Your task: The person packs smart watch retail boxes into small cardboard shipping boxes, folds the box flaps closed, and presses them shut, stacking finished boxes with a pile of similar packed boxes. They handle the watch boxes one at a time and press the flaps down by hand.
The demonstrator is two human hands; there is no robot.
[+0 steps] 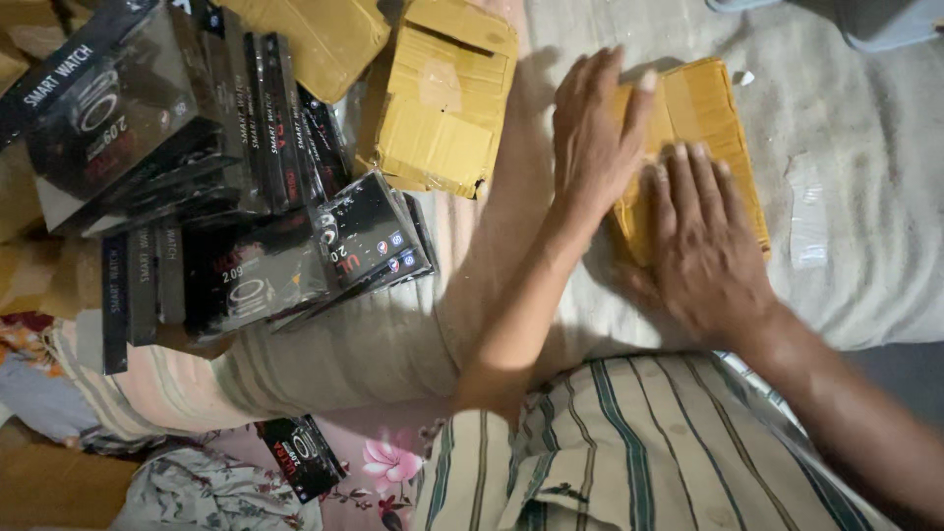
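Observation:
Both my hands press flat on a yellow-brown taped parcel (723,138) lying on a pale cloth (865,216). My left hand (595,138) lies across the parcel's upper left part, fingers spread and pointing away from me. My right hand (703,246) covers its lower half, fingers together. Neither hand grips anything; the palms rest on the parcel's top. Most of the parcel's near edge is hidden under my right hand.
A second brown cardboard parcel (442,98) lies left of my hands. Several black glossy product boxes (236,197) are piled at the left; one more (300,457) lies on the flowered cloth below. My striped trouser leg (639,452) fills the bottom. A clear tape strip (808,211) lies at right.

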